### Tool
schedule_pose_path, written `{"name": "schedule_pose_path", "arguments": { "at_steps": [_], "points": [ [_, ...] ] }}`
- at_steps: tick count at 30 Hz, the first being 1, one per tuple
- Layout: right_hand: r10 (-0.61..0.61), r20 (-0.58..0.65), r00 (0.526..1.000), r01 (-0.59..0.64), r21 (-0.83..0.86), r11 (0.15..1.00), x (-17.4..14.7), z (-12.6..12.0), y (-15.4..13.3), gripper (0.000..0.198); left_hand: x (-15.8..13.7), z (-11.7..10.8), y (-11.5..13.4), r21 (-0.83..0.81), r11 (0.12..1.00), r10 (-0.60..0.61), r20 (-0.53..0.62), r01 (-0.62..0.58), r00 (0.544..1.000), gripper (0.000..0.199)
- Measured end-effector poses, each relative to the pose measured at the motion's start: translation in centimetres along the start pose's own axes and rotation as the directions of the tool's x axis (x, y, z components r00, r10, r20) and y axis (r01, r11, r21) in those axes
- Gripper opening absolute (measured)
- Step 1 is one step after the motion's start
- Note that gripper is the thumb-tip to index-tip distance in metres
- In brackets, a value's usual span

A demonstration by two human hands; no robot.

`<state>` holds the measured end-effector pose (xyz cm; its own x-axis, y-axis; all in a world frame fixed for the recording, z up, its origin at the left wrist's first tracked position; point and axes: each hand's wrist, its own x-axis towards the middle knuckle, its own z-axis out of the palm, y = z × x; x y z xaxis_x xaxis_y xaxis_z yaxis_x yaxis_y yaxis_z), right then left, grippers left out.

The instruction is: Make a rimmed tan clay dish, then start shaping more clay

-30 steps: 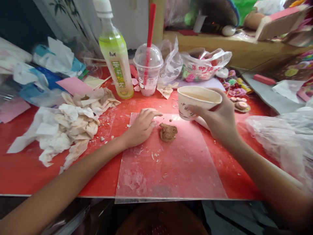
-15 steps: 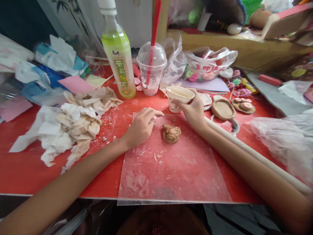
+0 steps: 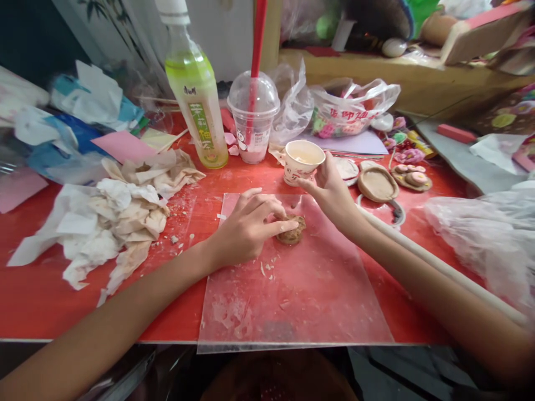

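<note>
1. The person's left hand point(image 3: 246, 228) is down on a brown clay lump point(image 3: 291, 236), thumb laid across its top and fingertips against its far left side; from here I cannot tell whether they pinch it or only press.
2. That lump sits on a clear plastic sheet point(image 3: 292, 301), toward its far edge, with pale shavings point(image 3: 267, 269) scattered just nearer the person.
3. The right hand point(image 3: 336, 197) is at the near right side of a printed paper cup point(image 3: 296, 166), thumb and fingers apart from each other; I cannot tell whether they have any hold on it.
4. The cup stands upright on the red tabletop point(image 3: 179, 323), just beyond the sheet, with pale liquid point(image 3: 305, 156) inside.
5. Beyond the right hand lie a shallow oval clay dish point(image 3: 378, 185) and a clay piece with pink discs point(image 3: 413, 177). A long white tube point(image 3: 418, 248) slants alongside the right forearm.
6. Over on the left, crumpled tissues point(image 3: 112, 217) are heaped near the left forearm.
7. At the back stand a green-labelled tea bottle point(image 3: 200, 111) and a dome-lidded plastic cup point(image 3: 254, 133) with a red straw point(image 3: 258, 39).
</note>
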<state>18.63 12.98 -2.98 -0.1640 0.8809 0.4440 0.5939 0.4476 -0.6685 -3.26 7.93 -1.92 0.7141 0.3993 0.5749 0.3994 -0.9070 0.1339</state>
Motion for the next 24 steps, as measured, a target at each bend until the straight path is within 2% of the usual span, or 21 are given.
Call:
{"name": "schedule_pose_path", "arguments": {
  "at_steps": [3, 5, 7, 10, 12, 15, 19, 24],
  "points": [
    [0.066, -0.02, 0.998, -0.065, 0.047, 0.997, -2.3, -1.6, -1.0, 0.073, 0.1, 0.1, 0.1, 0.009, 0.999, -0.038, 0.003, 0.038, 0.999, 0.034],
    [0.04, -0.015, 0.999, -0.039, 0.031, 0.999, -3.7, -2.6, -2.2, 0.068, 0.2, 0.2, 0.2, 0.019, 0.998, -0.056, 0.009, 0.056, 0.998, 0.032],
    [-0.055, 0.023, 0.998, 0.057, -0.061, 0.997, -4.9, -3.6, -3.7, 0.057, 0.3, 0.3, 0.3, 0.029, 0.998, -0.056, 0.01, 0.055, 0.998, 0.03],
    [-0.235, 0.109, 0.966, 0.249, -0.152, 0.956, -6.0, -4.2, -5.0, 0.047, 0.5, 0.4, 0.5, 0.07, 0.996, -0.052, -0.018, 0.053, 0.999, 0.026],
    [-0.278, 0.15, 0.949, 0.301, -0.162, 0.94, -6.4, -4.1, -5.1, 0.047, 0.6, 0.5, 0.6, 0.102, 0.993, -0.056, -0.038, 0.059, 0.998, 0.024],
    [-0.269, 0.217, 0.938, 0.305, -0.153, 0.94, -6.7, -3.8, -4.6, 0.047, 0.7, 0.6, 0.9, 0.113, 0.991, -0.068, -0.054, 0.073, 0.996, 0.023],
    [-0.293, 0.317, 0.902, 0.346, -0.126, 0.93, -7.0, -3.7, -3.7, 0.047, 0.8, 0.6, 0.9, 0.125, 0.99, -0.07, -0.026, 0.073, 0.997, 0.023],
    [-0.336, 0.355, 0.872, 0.4, -0.125, 0.908, -7.4, -3.5, -3.3, 0.045, 1.0, 0.6, 0.8, 0.126, 0.99, -0.055, -0.02, 0.057, 0.998, 0.023]
  ]
}}
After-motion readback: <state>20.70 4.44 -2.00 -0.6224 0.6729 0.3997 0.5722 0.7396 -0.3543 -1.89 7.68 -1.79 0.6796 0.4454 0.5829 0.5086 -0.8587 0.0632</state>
